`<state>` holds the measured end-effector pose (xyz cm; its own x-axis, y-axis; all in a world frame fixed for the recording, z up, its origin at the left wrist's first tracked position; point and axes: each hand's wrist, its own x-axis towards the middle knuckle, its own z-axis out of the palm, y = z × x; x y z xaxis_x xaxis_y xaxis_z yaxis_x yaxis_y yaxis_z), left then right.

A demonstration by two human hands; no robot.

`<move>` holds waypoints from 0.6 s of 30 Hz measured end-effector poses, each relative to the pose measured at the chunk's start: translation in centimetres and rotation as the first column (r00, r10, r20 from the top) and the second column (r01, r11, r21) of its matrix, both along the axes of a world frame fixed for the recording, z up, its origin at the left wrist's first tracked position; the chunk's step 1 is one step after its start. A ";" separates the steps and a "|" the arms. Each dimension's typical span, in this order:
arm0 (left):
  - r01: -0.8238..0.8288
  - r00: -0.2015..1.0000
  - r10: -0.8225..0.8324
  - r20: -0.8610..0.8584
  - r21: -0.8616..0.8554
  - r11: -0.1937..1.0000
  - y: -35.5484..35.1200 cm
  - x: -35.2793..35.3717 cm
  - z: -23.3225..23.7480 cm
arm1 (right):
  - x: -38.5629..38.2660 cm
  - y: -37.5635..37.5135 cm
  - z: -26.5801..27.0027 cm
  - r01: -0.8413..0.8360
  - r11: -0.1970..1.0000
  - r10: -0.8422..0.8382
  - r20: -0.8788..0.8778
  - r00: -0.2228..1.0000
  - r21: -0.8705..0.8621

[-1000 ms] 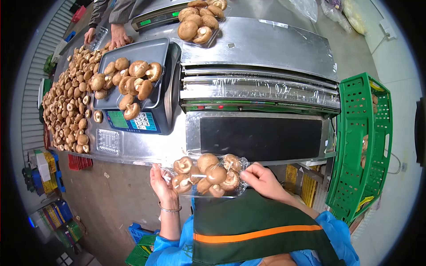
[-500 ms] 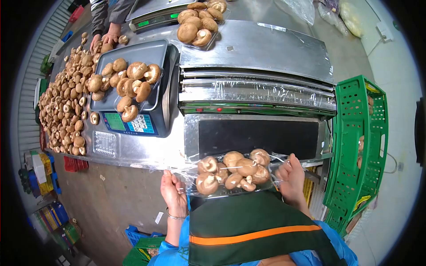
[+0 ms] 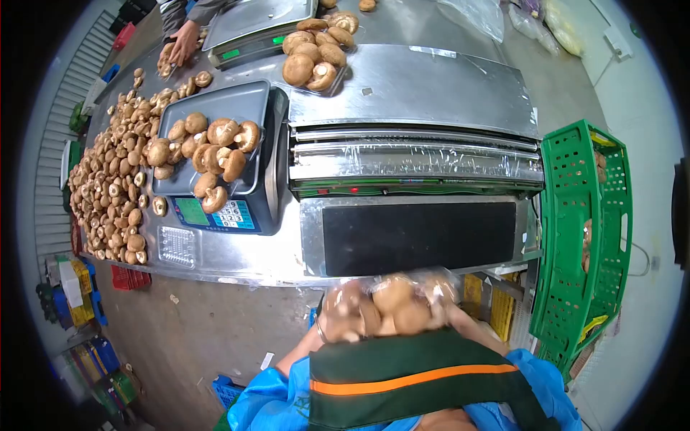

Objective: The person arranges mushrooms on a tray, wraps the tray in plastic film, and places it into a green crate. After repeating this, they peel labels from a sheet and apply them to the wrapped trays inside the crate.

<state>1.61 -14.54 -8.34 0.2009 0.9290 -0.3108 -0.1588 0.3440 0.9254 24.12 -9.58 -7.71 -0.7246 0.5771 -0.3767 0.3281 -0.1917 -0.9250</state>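
A film-covered tray of brown mushrooms [image 3: 392, 302], blurred by motion, is held close against the dark apron, just off the table's front edge. My left hand [image 3: 332, 325] is at the pack's left end and my right hand [image 3: 454, 316] at its right end; the fingers of both are mostly hidden behind or under the pack. Beyond the pack lies a black plate [image 3: 420, 238], with a film-wrapping machine [image 3: 417, 161] behind it. On the blue-grey scale [image 3: 251, 108] to the left sit more mushrooms [image 3: 208, 147].
Loose mushrooms [image 3: 115, 179] are heaped on the left, beside an empty clear tray [image 3: 177, 246]. Another mushroom tray [image 3: 316, 54] stands near a second scale [image 3: 259, 25]. A co-worker's hands [image 3: 183, 44] touch mushrooms at the top left. Green crates [image 3: 568, 237] stand on the right.
The pack has come nearer the body, and my hands have moved inward from the stretched film to its ends. The co-worker's hands have shifted and now lift mushrooms. The view has tilted slightly.
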 end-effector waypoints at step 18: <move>0.785 0.610 -0.505 -0.610 0.381 0.488 19.9 11.0 16.3 | 17.6 10.4 10.6 0.777 0.212 -0.888 -0.448 -0.099 -0.592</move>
<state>12.56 5.41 7.98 0.8196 0.5727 0.0158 0.2703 -0.4108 0.8707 41.74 0.83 2.92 0.2866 0.9194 -0.2693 -0.7562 0.0446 -0.6528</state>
